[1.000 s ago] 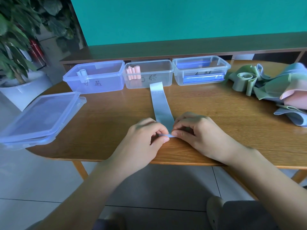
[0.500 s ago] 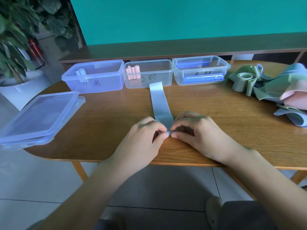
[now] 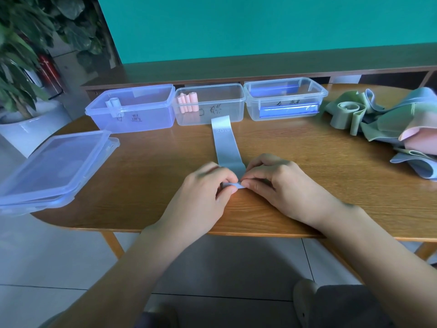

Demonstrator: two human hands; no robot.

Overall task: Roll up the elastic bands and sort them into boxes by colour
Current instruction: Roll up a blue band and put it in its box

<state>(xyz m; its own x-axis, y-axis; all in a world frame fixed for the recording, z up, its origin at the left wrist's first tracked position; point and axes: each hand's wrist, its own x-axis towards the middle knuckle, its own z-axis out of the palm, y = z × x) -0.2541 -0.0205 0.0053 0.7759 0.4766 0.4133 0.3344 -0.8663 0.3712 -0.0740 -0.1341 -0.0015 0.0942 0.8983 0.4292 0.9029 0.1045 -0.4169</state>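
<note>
A pale blue elastic band [image 3: 225, 143] lies flat on the wooden table [image 3: 142, 176], stretching from my hands toward the boxes. My left hand [image 3: 203, 192] and my right hand [image 3: 276, 183] pinch its near end, which is curled into a small roll between the fingertips. Three clear boxes stand in a row at the back: the left box [image 3: 132, 110] holds one pale roll, the middle box [image 3: 210, 102] holds pink rolls, the right box [image 3: 286, 98] holds a blue lid or sheet. A heap of green, pink and blue bands [image 3: 387, 121] lies at the right.
Stacked clear lids [image 3: 52, 166] overhang the table's left edge. A potted plant [image 3: 21, 67] stands at the far left on the floor. A low wooden shelf [image 3: 260, 67] runs behind the table under a teal wall.
The near end of the blue band has been rolled a little further by both hands. The hands have edged slightly away from me; the rest is unchanged.
</note>
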